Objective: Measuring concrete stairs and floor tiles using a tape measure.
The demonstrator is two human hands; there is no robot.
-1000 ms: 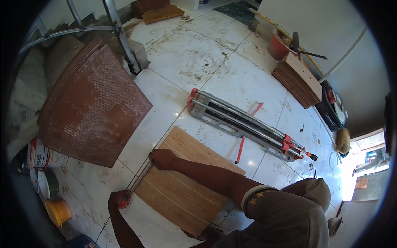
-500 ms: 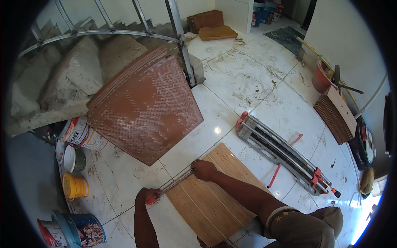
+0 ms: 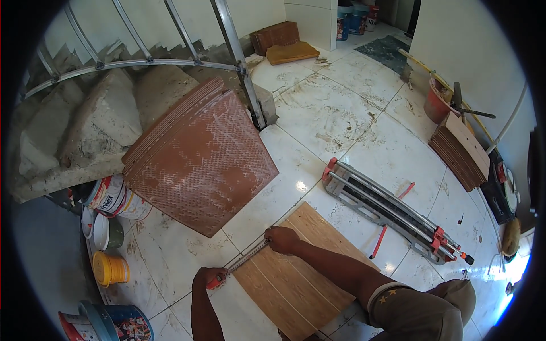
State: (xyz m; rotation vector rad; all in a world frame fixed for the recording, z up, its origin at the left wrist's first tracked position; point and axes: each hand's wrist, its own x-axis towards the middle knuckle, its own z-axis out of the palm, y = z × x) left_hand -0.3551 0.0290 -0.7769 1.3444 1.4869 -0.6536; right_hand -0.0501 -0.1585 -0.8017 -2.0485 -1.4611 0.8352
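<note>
A wood-look tile (image 3: 296, 278) with pale lines across it lies on the white floor in front of me. Along its far left edge stretches the blade of a red tape measure (image 3: 248, 256). The red case sits in my left hand (image 3: 205, 277), which is closed around it just off the tile's left corner. My right hand (image 3: 282, 240) is closed at the blade's other end, over the tile's far edge; its fingers partly hide that end.
A stack of brown-red tiles (image 3: 205, 165) leans against the rough concrete steps (image 3: 102, 113). To the right lies a manual tile cutter (image 3: 387, 204). Buckets, including a yellow one (image 3: 111, 269), stand at left. More tiles (image 3: 460, 150) and a red bucket (image 3: 437, 105) line the right wall.
The whole view has shifted slightly. Both hands and the stretched tape stay at nearly the same place along the tile's edge.
</note>
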